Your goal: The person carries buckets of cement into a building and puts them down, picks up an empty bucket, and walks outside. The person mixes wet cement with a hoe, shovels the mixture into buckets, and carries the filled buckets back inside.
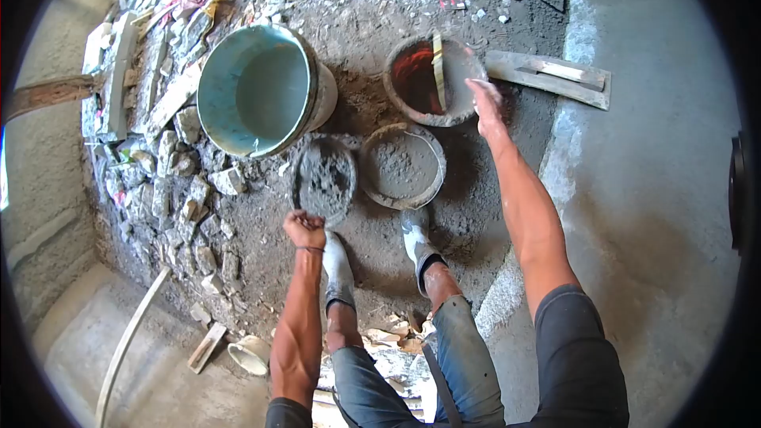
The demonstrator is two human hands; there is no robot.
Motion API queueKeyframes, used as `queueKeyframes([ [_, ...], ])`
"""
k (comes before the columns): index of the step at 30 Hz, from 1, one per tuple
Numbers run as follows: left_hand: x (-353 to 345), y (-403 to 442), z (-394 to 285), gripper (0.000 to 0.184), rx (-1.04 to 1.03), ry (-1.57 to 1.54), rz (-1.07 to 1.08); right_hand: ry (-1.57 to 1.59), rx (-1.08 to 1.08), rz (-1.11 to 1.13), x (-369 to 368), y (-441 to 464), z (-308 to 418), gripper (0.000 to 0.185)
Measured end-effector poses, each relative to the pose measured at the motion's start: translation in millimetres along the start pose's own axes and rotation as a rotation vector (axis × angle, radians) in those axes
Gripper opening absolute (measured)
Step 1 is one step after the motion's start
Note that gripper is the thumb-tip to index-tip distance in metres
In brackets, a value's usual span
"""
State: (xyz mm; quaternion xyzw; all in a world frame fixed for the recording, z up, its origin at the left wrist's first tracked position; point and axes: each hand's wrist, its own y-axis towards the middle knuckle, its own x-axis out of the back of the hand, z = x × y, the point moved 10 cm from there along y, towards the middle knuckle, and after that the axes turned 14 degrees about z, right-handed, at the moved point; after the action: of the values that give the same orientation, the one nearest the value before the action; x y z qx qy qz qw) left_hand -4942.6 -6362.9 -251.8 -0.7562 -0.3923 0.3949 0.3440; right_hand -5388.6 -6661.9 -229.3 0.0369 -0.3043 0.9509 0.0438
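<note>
grimy bucket (414, 78) (reddish inside) stands near mortar-smeared pail (296, 184).

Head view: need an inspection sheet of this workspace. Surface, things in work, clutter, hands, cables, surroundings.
Surface: rough dirt ground; smooth grey floor to the right.
Things in work: left container and right container, both with grey mix; red-walled container behind, pale strip across it; large bucket holding grey liquid.
Clutter: broken rubble left; flat board with handle beside the red-walled container.
Left hand: closed, at left container's near rim; grip unclear.
Right hand: open, by red-walled container's right rim; contact unclear.
Cables: nothing seen.
Surroundings: wall far left; pale pole lower left.
</note>
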Motion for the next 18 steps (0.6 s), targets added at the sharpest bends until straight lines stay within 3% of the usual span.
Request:
queueKeyframes([
  [2,10.0,-28.3,14.1,0.021,0.001,-0.026,-0.128,-0.12,0.095,0.119,-16.1,-12.5,27.2,0.041],
  [3,5.9,-35.3,15.0,0.018,0.011,-0.032,-0.052,-0.243,0.095,0.112,-14.5,-4.5,31.9,0.056],
  [4,-0.7,-55.1,12.6,0.02,0.034,-0.006,-0.159,-0.269,0.119,0.121,-20.0,-2.3,43.5,0.069],
  [5,-4.4,-61.2,5.0,0.019,0.063,0.031,-0.066,-0.288,0.137,0.128,-30.0,-2.7,52.2,0.082],
  [7,-24.4,-90.9,-7.8,0.022,0.159,0.05,-0.113,-0.635,0.001,0.304,-63.7,-7.2,46.6,0.1],
  [8,-38.4,-107.1,-13.7,0.024,0.205,0.065,-0.139,-0.474,-0.083,0.422,-85.6,-10.9,29.2,0.104],
  [9,-49.2,-119.7,-16.3,0.025,0.253,0.07,-0.173,-0.442,-0.084,0.431,-94.4,-16.6,21.7,0.104],
  [11,-62.3,-129.4,-20.1,0.027,0.288,0.093,-0.225,-0.37,0.134,0.316,-91.3,-26.2,34.6,0.062],
  [13,-86.4,-145.1,-17.7,0.029,0.361,0.115,-0.168,0.003,0.134,-0.082,-13.2,-20.4,16.6,0.048],
  [14,-104.1,-158.8,-16.3,0.028,0.383,0.138,-0.188,0.271,-0.032,-0.037,14.5,-24.6,-2.1,0.044],
  [15,-121.4,-167.6,-17.5,0.028,0.374,0.149,-0.182,0.236,0.113,-0.079,53.4,-32.2,-5.8,0.044],
  [17,-156.1,-177.3,-20.6,0.027,0.423,0.259,-0.1,0.315,0.004,-0.149,110.2,-76.4,-5.6,0.04],
  [18,-169.6,-175.4,-22.2,0.027,0.454,0.29,-0.024,0.317,0.051,0.136,116.8,-92.6,-2.1,0.04],
])
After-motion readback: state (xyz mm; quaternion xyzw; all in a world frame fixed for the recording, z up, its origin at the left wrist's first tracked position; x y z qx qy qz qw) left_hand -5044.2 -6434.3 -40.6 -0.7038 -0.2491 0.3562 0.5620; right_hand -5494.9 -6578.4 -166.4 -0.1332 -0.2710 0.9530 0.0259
